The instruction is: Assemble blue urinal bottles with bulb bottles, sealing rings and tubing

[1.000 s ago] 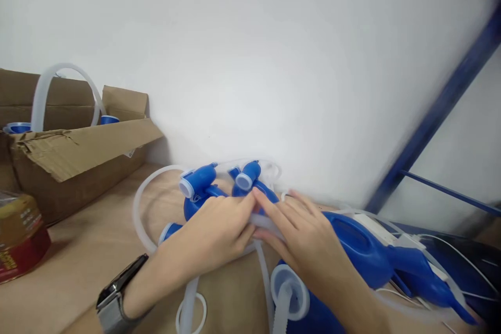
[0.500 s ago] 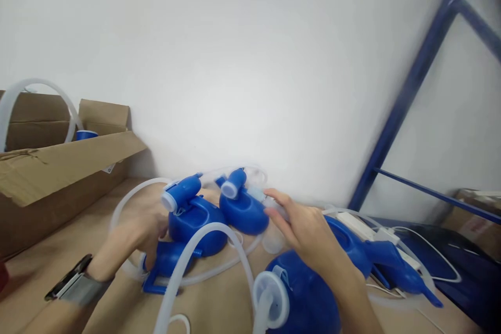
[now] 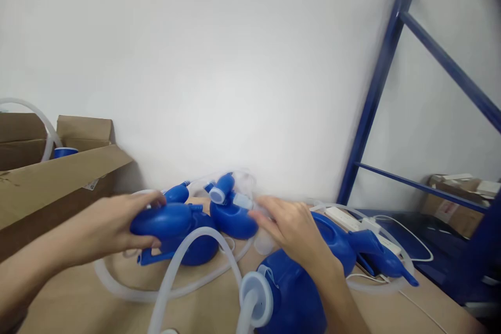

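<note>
My left hand (image 3: 117, 219) grips a blue bottle-shaped part (image 3: 166, 221) with a short spout and a handle frame, raised at the left. Thumb and fingers wrap around its end. My right hand (image 3: 287, 222) reaches toward a clear plastic piece (image 3: 242, 201); its fingertips are blurred, and whether they pinch it is unclear. Beyond the hands sits a blue container (image 3: 234, 222) with a white-rimmed neck part (image 3: 217, 194) on top. Under my right forearm lies a larger blue container (image 3: 293, 292), a clear hose (image 3: 172, 276) leading from its white cap (image 3: 256, 298).
An open cardboard box (image 3: 66, 175) with a hose and a blue part stands at the left. On the right are another blue container (image 3: 332, 242), a white power strip (image 3: 344, 219) and cables. A blue metal frame (image 3: 376, 88) rises by the wall.
My left hand has lifted the blue bottle-shaped part off the table, and its fingers now wrap around it. My right hand stays near the clear piece. The view has shifted to the right.
</note>
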`<state>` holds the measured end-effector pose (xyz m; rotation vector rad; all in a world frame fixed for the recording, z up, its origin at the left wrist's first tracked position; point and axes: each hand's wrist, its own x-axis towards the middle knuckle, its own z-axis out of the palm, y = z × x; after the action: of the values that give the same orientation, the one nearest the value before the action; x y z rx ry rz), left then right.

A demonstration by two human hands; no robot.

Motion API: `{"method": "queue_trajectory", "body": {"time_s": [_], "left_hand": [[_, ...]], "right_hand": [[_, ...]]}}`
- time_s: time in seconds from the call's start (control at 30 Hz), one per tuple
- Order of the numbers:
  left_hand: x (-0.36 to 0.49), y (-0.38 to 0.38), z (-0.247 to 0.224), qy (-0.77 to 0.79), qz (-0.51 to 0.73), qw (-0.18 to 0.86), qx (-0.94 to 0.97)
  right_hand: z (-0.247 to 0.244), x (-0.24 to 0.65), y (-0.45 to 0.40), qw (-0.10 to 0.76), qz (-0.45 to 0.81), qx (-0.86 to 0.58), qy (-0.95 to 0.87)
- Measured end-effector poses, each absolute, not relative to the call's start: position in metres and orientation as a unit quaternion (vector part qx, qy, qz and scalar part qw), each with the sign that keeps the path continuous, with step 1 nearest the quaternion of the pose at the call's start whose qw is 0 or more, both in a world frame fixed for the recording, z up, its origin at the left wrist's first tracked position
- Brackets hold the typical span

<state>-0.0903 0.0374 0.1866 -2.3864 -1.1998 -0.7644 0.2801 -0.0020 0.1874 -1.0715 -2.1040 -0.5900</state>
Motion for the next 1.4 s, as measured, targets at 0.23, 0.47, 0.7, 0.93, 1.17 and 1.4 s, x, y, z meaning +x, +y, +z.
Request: {"method": "queue_trajectory", "body": {"time_s": [0.23, 0.47, 0.7, 0.93, 1.17, 1.4], "left_hand": [[-0.060, 0.023, 0.226, -0.287, -0.412, 0.242, -0.830], [-0.054, 0.034, 0.200, -0.262, -0.391, 0.176, -0.865], [-0.053, 0.038, 0.192, -0.281, -0.367, 0.149, -0.874], [-0.053, 0.027, 0.198, -0.279, -0.378, 0.152, -0.870], [-0.041, 0.028, 0.186, -0.272, -0.341, 0.167, -0.884], [-0.020, 0.027, 0.170, -0.207, -0.393, 0.229, -0.867]], "right_hand": [[0.192, 0.276, -0.007, 0.342, -0.239, -0.407, -0.813], [0.193, 0.276, -0.007, 0.337, -0.206, -0.375, -0.838], [0.191, 0.278, -0.002, 0.338, -0.214, -0.385, -0.832], [0.192, 0.287, -0.004, 0.331, -0.170, -0.408, -0.834], [0.199, 0.300, -0.012, 0.278, -0.107, -0.395, -0.869], [0.202, 0.301, -0.021, 0.302, -0.053, -0.381, -0.872]]}}
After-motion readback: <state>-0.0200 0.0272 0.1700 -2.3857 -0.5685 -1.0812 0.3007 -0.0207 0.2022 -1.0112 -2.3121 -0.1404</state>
